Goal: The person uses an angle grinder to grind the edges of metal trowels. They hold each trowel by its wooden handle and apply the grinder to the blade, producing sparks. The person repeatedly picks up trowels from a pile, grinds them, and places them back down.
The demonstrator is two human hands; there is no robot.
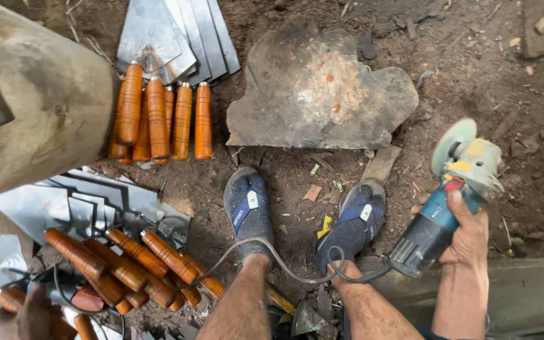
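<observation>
My right hand (467, 242) grips the blue body of an angle grinder (451, 201), held low at the right with its disc (453, 143) pointing up and away. Its grey cable (284, 267) loops back across my ankles. My left hand (29, 313) is blurred at the bottom left corner, resting on the orange wooden handles (135, 267) of a pile of flat metal blades (64, 204). Whether it grips one is unclear. My feet in blue sandals (250, 208) stand on the dirt between the two hands.
A second row of orange-handled blades (158, 116) lies at the top left, steel ends (171, 38) fanned out. A flat worn slab (316, 94) sits ahead of my feet. A thick wooden log (33, 107) fills the left. A black and red tool (77, 293) lies by the lower pile.
</observation>
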